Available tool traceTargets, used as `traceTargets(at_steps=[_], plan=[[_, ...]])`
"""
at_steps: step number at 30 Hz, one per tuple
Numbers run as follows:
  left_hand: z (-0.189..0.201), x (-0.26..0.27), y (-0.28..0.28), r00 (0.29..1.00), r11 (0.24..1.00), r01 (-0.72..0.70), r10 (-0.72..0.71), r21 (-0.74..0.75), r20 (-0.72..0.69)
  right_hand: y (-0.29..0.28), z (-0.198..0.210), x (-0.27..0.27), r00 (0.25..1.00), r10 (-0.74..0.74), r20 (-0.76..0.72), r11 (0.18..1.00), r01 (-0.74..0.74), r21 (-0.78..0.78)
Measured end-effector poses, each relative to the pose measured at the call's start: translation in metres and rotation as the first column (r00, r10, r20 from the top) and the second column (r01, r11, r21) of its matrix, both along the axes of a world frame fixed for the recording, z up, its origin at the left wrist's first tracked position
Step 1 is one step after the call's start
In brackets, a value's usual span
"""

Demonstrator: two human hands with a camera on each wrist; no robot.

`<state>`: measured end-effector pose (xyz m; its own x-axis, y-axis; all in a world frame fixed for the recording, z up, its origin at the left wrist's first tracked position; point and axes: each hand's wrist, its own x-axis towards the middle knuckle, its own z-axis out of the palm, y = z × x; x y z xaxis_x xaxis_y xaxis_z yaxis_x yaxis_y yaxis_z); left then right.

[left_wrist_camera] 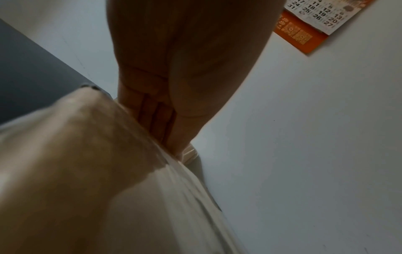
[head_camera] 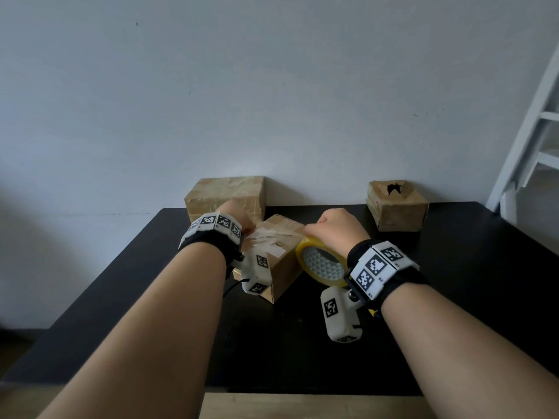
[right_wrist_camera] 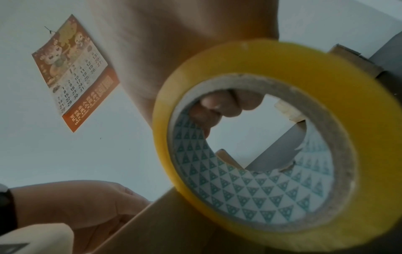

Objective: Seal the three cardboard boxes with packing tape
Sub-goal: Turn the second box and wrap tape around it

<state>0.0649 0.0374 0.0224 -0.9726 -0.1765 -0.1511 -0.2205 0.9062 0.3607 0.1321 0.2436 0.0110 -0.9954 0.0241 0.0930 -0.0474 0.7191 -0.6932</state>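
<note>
Three cardboard boxes stand on the black table (head_camera: pixel 453 282). The middle box (head_camera: pixel 282 267) has pale tape strips across its top. My left hand (head_camera: pixel 239 220) rests on the left side of that top; the left wrist view shows its straight fingers (left_wrist_camera: pixel 156 118) pressed against the box (left_wrist_camera: pixel 87 171). My right hand (head_camera: pixel 334 228) holds a yellow tape roll (head_camera: pixel 320 266) at the box's right top edge, fingers (right_wrist_camera: pixel 222 106) curled through the roll's (right_wrist_camera: pixel 217 68) core. A larger taped box (head_camera: pixel 227 193) is behind it to the left. A small box (head_camera: pixel 397 210) with a torn hole on top sits at the back right.
A pale wall rises right behind the table. A white ladder (head_camera: pixel 532 131) leans at the far right. A calendar (right_wrist_camera: pixel 74 73) hangs on the wall above. The table's front edge (head_camera: pixel 302 388) is near my body, with a wooden strip below.
</note>
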Motion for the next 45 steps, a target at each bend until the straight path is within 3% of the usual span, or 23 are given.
traceTargets(at_steps=[7,13,16,19,24,31,37,42,45], plan=[[-0.012,0.003,-0.005,0.997,0.979,0.076,-0.069,-0.192,0.039,-0.002,0.0,0.001,1.0,-0.008,0.005,1.0,0.008,0.018],[0.006,0.016,0.015,0.978,0.989,0.116,-0.129,-0.089,-0.164,-0.003,-0.002,0.002,1.0,-0.018,-0.005,0.999,0.019,0.034],[-0.001,0.023,0.026,0.966,0.965,0.245,-0.251,-0.089,-0.064,-0.001,-0.003,0.001,1.0,-0.012,0.002,1.0,0.012,0.009],[-0.016,0.028,0.033,0.961,0.953,0.277,-0.272,-0.123,0.056,0.0,-0.005,0.0,1.0,-0.006,0.0,1.0,0.006,-0.023],[-0.036,0.039,0.029,0.922,0.893,0.385,-0.383,-0.232,0.054,0.003,-0.008,0.001,1.0,-0.007,-0.012,0.999,0.006,-0.049],[-0.043,0.037,0.025,0.918,0.875,0.395,-0.391,-0.281,0.074,0.004,-0.022,0.001,0.999,-0.041,0.009,0.993,0.042,-0.107],[-0.04,0.054,0.03,0.902,0.877,0.396,-0.426,-0.272,-0.062,0.003,-0.031,0.006,0.998,-0.055,-0.009,0.991,0.053,-0.119],[-0.041,0.05,0.025,0.862,0.791,0.475,-0.506,-0.385,0.024,0.004,-0.031,0.007,0.998,-0.057,-0.02,0.99,0.054,-0.132],[-0.039,0.05,0.025,0.889,0.859,0.44,-0.457,-0.263,-0.007,0.005,-0.033,0.007,0.998,-0.062,-0.021,0.986,0.058,-0.158]])
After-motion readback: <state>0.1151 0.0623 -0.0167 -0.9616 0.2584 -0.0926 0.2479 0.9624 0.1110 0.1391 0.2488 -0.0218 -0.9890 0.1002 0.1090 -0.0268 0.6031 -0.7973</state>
